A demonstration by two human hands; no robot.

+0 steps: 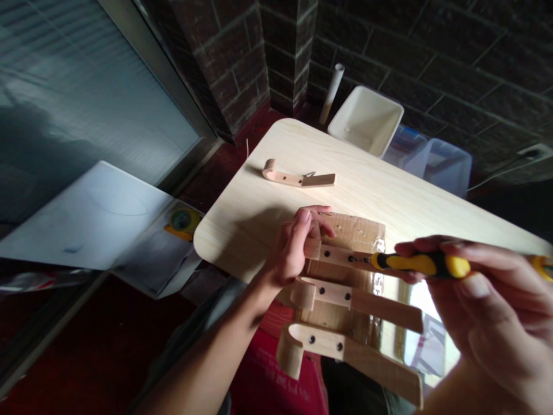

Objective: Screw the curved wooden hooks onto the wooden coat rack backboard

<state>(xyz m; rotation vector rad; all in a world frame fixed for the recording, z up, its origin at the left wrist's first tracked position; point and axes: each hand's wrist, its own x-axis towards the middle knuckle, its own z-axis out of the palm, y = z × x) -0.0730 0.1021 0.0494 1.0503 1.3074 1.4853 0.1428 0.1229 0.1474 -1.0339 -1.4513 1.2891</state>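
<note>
My right hand (488, 305) grips a yellow-and-black screwdriver (415, 264), its tip at a screw hole in the topmost wooden hook (339, 255). Around the curled end of that hook closes my left hand (298, 242), its fingertips reaching over the edge of a wooden board (363, 227) with clear tape along one side. Two more curved wooden hooks lie across the board: a middle hook (332, 292) and a lower hook (324, 342), each with two dark screw holes. A separate wooden hook (298, 178) rests on the table, with a small metal piece beside it.
The pale wooden table (242, 213) has a rounded corner at left. Beyond its far edge stand a white bin (367, 118), clear plastic boxes (447, 164) and a white tube (332, 92). An open white box (99, 213) with a tape roll (181, 222) sits at left.
</note>
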